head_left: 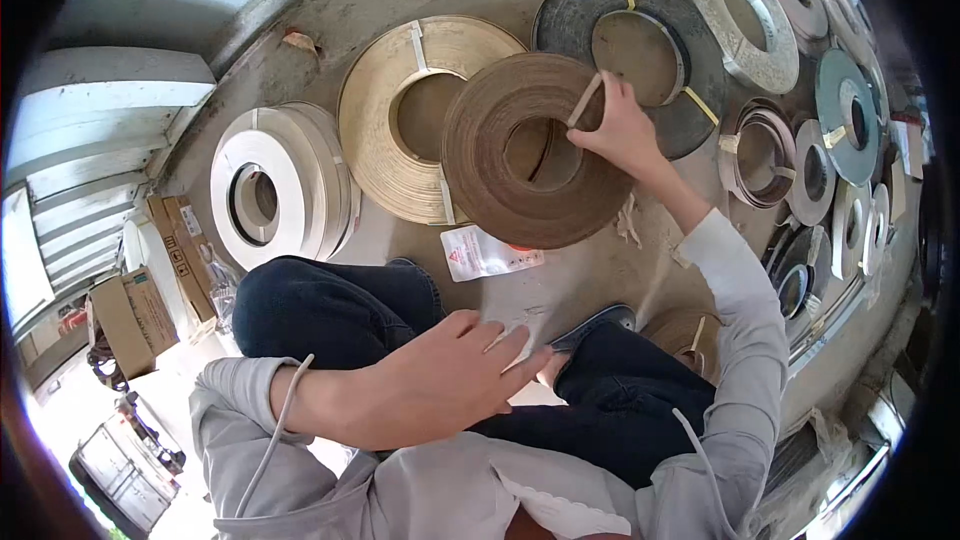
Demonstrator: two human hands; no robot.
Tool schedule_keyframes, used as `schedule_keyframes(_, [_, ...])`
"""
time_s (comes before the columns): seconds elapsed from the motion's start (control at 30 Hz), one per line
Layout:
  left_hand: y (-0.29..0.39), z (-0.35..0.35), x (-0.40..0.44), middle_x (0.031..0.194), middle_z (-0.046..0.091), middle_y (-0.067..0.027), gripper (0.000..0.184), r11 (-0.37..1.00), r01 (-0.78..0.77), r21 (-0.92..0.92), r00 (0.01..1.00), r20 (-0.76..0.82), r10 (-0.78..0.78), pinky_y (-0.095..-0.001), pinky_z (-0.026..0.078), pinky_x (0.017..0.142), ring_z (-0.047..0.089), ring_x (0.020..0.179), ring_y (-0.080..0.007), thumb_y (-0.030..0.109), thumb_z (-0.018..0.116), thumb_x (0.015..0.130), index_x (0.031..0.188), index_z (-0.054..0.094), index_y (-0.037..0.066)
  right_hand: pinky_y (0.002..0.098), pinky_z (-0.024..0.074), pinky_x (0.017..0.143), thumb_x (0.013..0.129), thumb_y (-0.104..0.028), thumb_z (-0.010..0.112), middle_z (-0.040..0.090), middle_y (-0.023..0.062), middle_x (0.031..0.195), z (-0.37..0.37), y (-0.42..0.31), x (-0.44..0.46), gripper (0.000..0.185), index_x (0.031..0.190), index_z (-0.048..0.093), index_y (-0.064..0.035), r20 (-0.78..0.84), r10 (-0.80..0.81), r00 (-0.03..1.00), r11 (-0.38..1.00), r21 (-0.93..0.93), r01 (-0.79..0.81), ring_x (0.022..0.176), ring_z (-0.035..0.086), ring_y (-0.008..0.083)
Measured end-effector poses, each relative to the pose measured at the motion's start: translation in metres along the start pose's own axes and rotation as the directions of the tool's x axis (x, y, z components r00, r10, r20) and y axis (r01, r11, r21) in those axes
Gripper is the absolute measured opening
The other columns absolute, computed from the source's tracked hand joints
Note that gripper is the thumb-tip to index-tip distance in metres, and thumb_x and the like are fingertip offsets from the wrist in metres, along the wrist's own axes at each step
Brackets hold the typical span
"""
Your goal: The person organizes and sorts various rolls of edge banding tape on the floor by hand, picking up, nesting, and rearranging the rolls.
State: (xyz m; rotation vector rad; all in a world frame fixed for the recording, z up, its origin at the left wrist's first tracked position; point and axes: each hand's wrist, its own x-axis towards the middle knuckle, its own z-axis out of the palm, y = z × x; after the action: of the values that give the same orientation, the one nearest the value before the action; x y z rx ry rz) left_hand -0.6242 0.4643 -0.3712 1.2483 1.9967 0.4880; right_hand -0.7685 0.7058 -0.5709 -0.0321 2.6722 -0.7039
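My right hand [622, 130] is closed on the right upper side of a brown roll of edge banding [480, 155], at the pale strap round its band. The roll overlaps the edge of a beige roll [375, 70] lying behind it. Whether its underside touches the floor I cannot tell. My left hand [440, 380] hangs over my lap, fingers spread and holding nothing. A dark grey roll [570, 15] with yellow straps lies beyond my right hand. Between my feet and the brown roll is a white printed label sheet [480, 255].
White rolls [290, 150] are stacked at the left. Several more rolls, among them a green-grey one [835, 90], line the right side. Cardboard boxes [140, 320] stand at far left beside a ribbed white panel [90, 140]. Another brown roll [670, 330] lies beside my right knee.
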Motion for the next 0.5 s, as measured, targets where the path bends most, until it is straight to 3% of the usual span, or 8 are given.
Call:
schedule_keyframes(0.17, [0.001, 0.004, -0.009, 0.117, 0.05, -0.0142, 0.054, 0.982, 0.159, 0.1, 0.974, 0.149, -0.173, -0.0347, 0.038, 0.09, 0.05, 0.107, -0.0254, 0.031, 0.057, 0.083, 0.126, 0.042, 0.002, 0.0424, 0.0379, 0.096, 0.067, -0.036, 0.072, 0.036, 0.0245, 0.131, 0.053, 0.027, 0.017, 0.091, 0.136, 0.024, -0.0025, -0.104, -0.24, 0.965, 0.971, -0.008, 0.24, 0.115, 0.043, 0.0397])
schedule_keyframes(0.23, [0.0, -0.004, -0.006, 0.119, 0.05, -0.0146, 0.055, 0.98, 0.164, 0.112, 0.985, 0.04, -0.169, -0.0357, 0.038, 0.089, 0.05, 0.107, -0.0271, 0.03, 0.058, 0.082, 0.126, 0.042, 0.002, 0.0433, 0.0399, 0.095, 0.071, -0.035, 0.069, 0.035, 0.0269, 0.131, 0.046, 0.04, 0.016, 0.089, 0.138, 0.021, -0.0008, -0.122, -0.37, 0.921, 0.924, 0.057, 0.379, 0.115, 0.044, 0.0408])
schedule_keyframes(0.27, [-0.004, -0.008, 0.002, 0.119, 0.05, -0.0148, 0.055, 0.984, 0.129, 0.122, 0.992, -0.005, -0.129, -0.0362, 0.038, 0.089, 0.051, 0.107, -0.028, 0.03, 0.058, 0.082, 0.127, 0.042, 0.002, 0.0425, 0.042, 0.091, 0.074, -0.033, 0.067, 0.043, 0.025, 0.123, 0.042, 0.048, 0.016, 0.075, 0.131, 0.032, -0.0006, -0.164, -0.41, 0.897, 0.9, 0.087, 0.427, 0.11, 0.048, 0.0387])
schedule_keyframes(0.3, [-0.007, -0.02, 0.007, 0.119, 0.051, -0.0153, 0.056, 0.989, 0.148, 0.016, 0.988, 0.036, -0.148, -0.0374, 0.039, 0.089, 0.051, 0.106, -0.0297, 0.03, 0.06, 0.081, 0.126, 0.043, 0.002, 0.0416, 0.0441, 0.087, 0.077, -0.031, 0.065, 0.051, 0.0232, 0.116, 0.04, 0.062, 0.014, 0.061, 0.125, 0.043, -0.0003, -0.204, -0.421, 0.884, 0.889, 0.103, 0.447, 0.105, 0.052, 0.0366])
schedule_keyframes(0.37, [-0.021, -0.04, 0.014, 0.119, 0.052, -0.0168, 0.057, 0.974, 0.194, -0.114, 0.971, 0.166, -0.173, -0.0386, 0.039, 0.09, 0.052, 0.106, -0.0331, 0.029, 0.063, 0.079, 0.126, 0.043, 0.002, 0.0403, 0.0464, 0.075, 0.079, -0.03, 0.062, 0.061, 0.0178, 0.091, -0.012, 0.085, -0.002, 0.037, 0.1, 0.059, 0.0, -0.003, -0.335, 0.942, 0.92, 0.216, 0.327, 0.089, 0.059, 0.0331])
schedule_keyframes(0.4, [-0.036, -0.045, 0.016, 0.118, 0.052, -0.0177, 0.058, 0.963, 0.246, -0.109, 0.951, 0.219, -0.218, -0.0388, 0.039, 0.091, 0.052, 0.106, -0.0348, 0.029, 0.064, 0.079, 0.126, 0.044, 0.002, 0.033, 0.0453, 0.062, 0.084, -0.03, 0.06, 0.063, 0.0116, 0.073, -0.03, 0.101, -0.018, 0.028, 0.081, 0.061, -0.0013, -0.135, -0.307, 0.942, 0.944, 0.084, 0.32, 0.068, 0.058, 0.0204])
schedule_keyframes(0.47, [-0.08, -0.053, 0.022, 0.12, 0.053, -0.0163, 0.061, 0.955, 0.293, -0.041, 0.915, 0.304, -0.267, -0.0385, 0.04, 0.092, 0.049, 0.113, -0.0304, 0.03, 0.063, 0.08, 0.129, 0.041, 0.001, 0.0308, 0.046, 0.061, 0.085, -0.03, 0.059, 0.062, 0.0098, 0.078, -0.081, 0.134, -0.063, 0.029, 0.092, 0.06, -0.002, -0.062, 0.074, 0.995, 0.994, 0.088, -0.069, 0.069, 0.058, 0.0145])
schedule_keyframes(0.5, [-0.112, -0.052, 0.035, 0.125, 0.049, -0.0175, 0.062, 0.914, 0.388, -0.118, 0.895, 0.286, -0.342, -0.0381, 0.038, 0.094, 0.047, 0.116, -0.0295, 0.031, 0.063, 0.082, 0.131, 0.038, 0.002, 0.0315, 0.0474, 0.06, 0.086, -0.033, 0.057, 0.061, 0.0096, 0.076, -0.093, 0.161, -0.089, 0.033, 0.092, 0.059, -0.0003, -0.143, 0.185, 0.972, 0.957, 0.25, -0.145, 0.067, 0.059, 0.0168])
